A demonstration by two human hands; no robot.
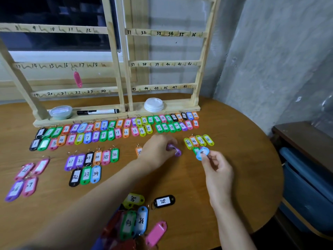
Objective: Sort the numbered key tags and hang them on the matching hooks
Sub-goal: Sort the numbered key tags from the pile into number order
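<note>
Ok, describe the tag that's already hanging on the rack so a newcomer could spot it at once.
Find the left wooden rack at the back of the table. On its rail marked 14 to 18, a pink tag hangs between 16 and 17. It is the only tag on a hook in view.

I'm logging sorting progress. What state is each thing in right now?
Left hand: pinches purple tag.
Right hand: pinches blue tag.
Pink tag: hangs from a rack hook.
Marker: lies flat on the rack base.
Black tag 36: lies loose on the table.
</note>
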